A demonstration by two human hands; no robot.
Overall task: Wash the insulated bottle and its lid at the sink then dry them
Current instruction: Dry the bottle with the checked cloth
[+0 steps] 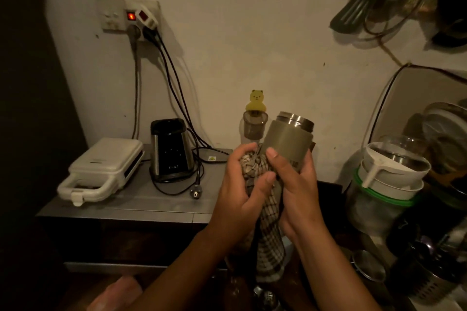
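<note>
Dim, warm yellowish light; the wall [252, 33] above the left hand [240, 189] is brightest, far to its left all falls black. Cables [174, 81] cast soft shadows, the bottle [288, 139] rim glints, edges bend and smear

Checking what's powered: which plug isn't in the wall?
The round plug lying loose on the metal counter, in front of the black appliance. The other plugs sit in the wall socket.
</note>
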